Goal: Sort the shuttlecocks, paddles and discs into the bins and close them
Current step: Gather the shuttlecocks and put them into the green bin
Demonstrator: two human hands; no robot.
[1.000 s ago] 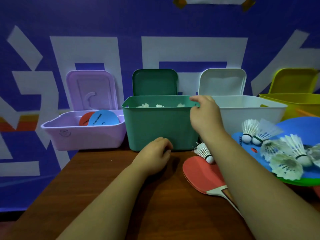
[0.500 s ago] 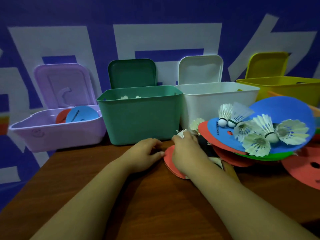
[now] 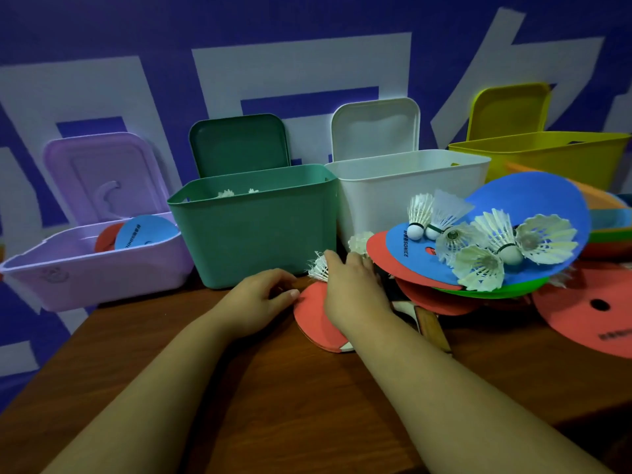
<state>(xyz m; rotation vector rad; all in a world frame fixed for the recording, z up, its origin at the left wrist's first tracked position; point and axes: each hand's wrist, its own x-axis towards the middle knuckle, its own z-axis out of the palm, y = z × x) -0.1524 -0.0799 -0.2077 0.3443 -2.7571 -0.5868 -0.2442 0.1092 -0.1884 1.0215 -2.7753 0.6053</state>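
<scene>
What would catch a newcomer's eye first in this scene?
Probably the heap of white shuttlecocks piled on a blue disc at the right, atop a stack of coloured discs. Behind, four open bins line the blue wall: purple bin, green bin, white bin, yellow bin. In front of the green one, the right hand holds a single shuttlecock over a red paddle.

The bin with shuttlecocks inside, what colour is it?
The bin is green; the head view shows it best.
</scene>
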